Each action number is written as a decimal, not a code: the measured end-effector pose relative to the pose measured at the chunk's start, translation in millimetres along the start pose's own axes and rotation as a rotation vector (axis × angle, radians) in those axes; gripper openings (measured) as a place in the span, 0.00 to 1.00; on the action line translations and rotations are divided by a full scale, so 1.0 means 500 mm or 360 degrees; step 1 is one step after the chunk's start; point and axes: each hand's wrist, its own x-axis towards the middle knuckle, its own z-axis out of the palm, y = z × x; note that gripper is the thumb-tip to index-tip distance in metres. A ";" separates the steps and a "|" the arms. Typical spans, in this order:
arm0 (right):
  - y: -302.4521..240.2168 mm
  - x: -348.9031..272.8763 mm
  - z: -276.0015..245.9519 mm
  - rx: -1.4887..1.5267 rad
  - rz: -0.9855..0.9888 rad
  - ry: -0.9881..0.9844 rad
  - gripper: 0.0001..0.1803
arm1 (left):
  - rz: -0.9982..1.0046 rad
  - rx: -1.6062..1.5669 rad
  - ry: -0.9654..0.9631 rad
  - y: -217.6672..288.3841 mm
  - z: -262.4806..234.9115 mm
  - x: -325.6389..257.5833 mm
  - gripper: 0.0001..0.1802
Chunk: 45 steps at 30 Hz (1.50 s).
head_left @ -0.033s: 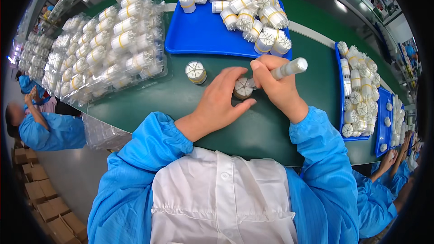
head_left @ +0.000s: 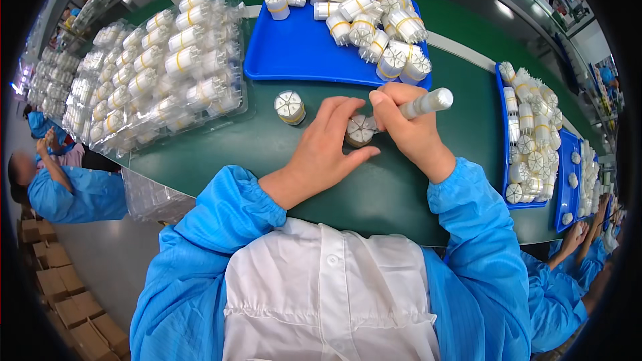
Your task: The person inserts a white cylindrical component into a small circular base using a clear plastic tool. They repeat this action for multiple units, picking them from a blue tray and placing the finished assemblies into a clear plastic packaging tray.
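Note:
A short white cylinder stands upright on the green table, its round top split into wedge-shaped segments. My left hand curves around it, thumb on the near side and fingers on the far side, steadying it. My right hand is closed round a tool with a thick, whitish wrapped handle, whose rear end sticks out up and to the right. The tool's thin tip reaches the cylinder's top; what kind of tool it is cannot be made out. Left of my left hand stands a similar cylinder with a yellow band.
Beyond my hands lies a blue tray with many banded cylinders piled mostly at its right. Stacked clear plastic trays full of cylinders stand at left. Another filled blue tray is at right. Co-workers in blue sleeves sit on both sides.
The tool's handle has shifted very slightly left in my right hand's grip. Everything else stays in place.

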 end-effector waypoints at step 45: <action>-0.028 0.027 -0.028 0.0301 0.0144 0.0210 0.22 | -0.0301 -0.0924 -0.0267 0.002 -0.038 -0.028 0.34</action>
